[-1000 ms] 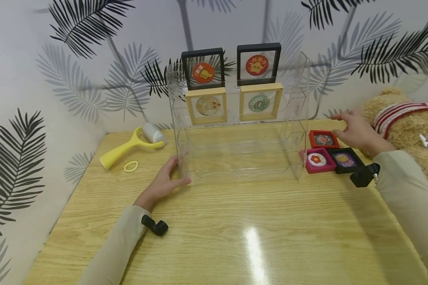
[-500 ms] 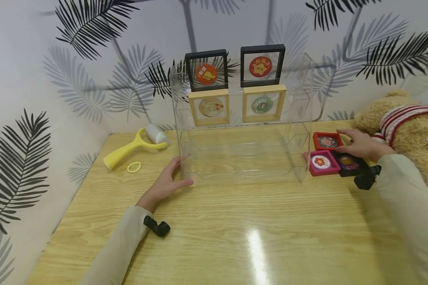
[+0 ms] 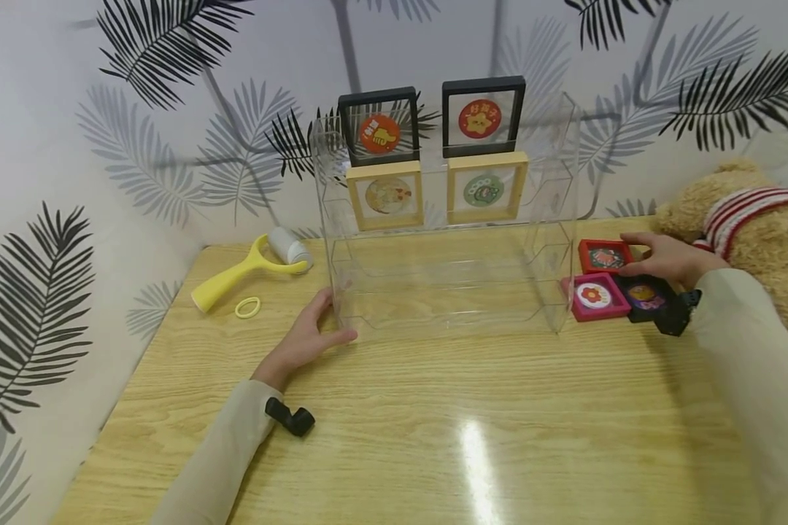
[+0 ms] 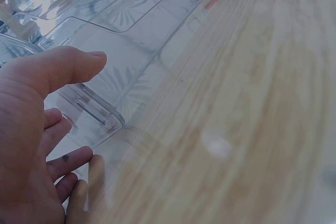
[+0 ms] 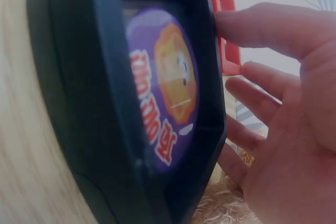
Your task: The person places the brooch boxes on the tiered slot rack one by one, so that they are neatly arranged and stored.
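Observation:
In the head view a clear acrylic display shelf (image 3: pixel 446 281) stands mid-table. My left hand (image 3: pixel 302 339) rests against its lower left side, thumb extended along the front corner; the left wrist view shows the fingers loosely bent by the clear edge (image 4: pixel 113 119). At the right, my right hand (image 3: pixel 673 259) spans the right end of a small red frame (image 3: pixel 604 257), thumb and index finger at its opposite corners. A magenta frame (image 3: pixel 594 295) with a flower picture lies in front. Beside it is a black frame (image 5: pixel 163 77) with a purple picture, close to my right thumb in the right wrist view.
Two black frames (image 3: pixel 483 117) and two light wooden frames (image 3: pixel 487 188) stand upright on the shelf. A yellow slingshot-shaped thing (image 3: pixel 236 277), a yellow ring (image 3: pixel 247 307) and a grey-white cylinder (image 3: pixel 289 248) lie left. A teddy bear (image 3: pixel 762 226) sits right.
My right hand has come down from above and right of the red frame to its right end. My left hand stays at the shelf's side.

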`<state>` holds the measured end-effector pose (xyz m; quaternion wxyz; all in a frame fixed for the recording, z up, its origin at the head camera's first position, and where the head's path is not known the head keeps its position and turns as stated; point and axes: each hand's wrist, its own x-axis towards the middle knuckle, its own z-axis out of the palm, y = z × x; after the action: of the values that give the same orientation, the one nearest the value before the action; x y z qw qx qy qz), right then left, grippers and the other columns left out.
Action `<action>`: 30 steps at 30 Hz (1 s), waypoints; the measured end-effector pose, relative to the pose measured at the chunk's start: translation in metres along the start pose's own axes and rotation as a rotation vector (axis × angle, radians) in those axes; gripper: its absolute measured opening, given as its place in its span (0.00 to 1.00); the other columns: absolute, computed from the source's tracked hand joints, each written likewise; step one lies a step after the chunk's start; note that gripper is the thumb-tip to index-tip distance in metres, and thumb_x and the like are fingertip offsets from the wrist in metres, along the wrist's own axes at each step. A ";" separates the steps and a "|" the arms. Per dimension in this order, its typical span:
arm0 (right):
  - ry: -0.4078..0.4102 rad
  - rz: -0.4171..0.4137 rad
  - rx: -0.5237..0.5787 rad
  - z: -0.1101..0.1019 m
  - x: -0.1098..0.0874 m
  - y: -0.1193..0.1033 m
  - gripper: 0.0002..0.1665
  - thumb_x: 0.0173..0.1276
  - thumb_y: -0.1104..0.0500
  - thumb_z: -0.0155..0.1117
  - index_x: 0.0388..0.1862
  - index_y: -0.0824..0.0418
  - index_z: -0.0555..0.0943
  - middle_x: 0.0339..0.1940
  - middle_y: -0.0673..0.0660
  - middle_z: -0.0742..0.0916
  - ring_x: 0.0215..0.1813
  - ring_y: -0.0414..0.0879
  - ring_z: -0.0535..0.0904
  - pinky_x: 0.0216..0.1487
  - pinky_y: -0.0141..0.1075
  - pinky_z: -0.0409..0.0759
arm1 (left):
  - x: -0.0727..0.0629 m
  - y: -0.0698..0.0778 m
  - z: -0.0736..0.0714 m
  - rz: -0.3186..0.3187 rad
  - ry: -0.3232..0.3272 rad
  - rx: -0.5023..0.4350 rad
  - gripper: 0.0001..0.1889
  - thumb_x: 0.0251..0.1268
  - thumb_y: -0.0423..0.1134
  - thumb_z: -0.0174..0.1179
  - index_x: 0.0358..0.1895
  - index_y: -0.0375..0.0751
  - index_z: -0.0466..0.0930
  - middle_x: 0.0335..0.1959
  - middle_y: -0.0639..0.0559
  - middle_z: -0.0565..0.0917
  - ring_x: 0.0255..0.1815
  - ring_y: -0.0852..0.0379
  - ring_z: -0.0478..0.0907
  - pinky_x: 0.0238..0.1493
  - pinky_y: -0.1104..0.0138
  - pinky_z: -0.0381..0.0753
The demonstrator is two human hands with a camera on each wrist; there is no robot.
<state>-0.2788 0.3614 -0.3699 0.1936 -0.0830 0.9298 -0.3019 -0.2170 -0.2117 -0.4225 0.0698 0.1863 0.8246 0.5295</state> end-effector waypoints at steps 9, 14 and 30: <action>0.020 0.034 -0.027 -0.001 0.006 0.001 0.49 0.70 0.51 0.58 0.73 0.77 0.45 0.63 0.82 0.65 0.46 0.59 0.78 0.40 0.42 0.80 | 0.001 0.001 -0.001 0.023 0.000 0.003 0.40 0.58 0.32 0.67 0.72 0.40 0.56 0.70 0.39 0.66 0.74 0.44 0.57 0.74 0.47 0.49; 0.042 0.023 -0.100 0.000 0.007 0.003 0.51 0.68 0.48 0.61 0.72 0.79 0.48 0.63 0.83 0.65 0.51 0.68 0.75 0.47 0.53 0.77 | 0.001 0.002 -0.001 0.021 -0.002 0.002 0.41 0.57 0.33 0.67 0.73 0.40 0.56 0.71 0.39 0.65 0.75 0.44 0.55 0.75 0.48 0.47; 0.220 0.047 -0.193 0.014 0.012 -0.007 0.52 0.67 0.43 0.60 0.64 0.87 0.54 0.51 0.84 0.73 0.48 0.71 0.75 0.47 0.58 0.75 | 0.001 0.000 0.000 0.020 0.003 0.015 0.40 0.58 0.33 0.67 0.72 0.41 0.57 0.71 0.38 0.66 0.75 0.43 0.55 0.75 0.47 0.45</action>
<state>-0.2833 0.3453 -0.3801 0.0888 -0.0458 0.9717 -0.2139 -0.2177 -0.2116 -0.4223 0.0618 0.1943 0.8267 0.5244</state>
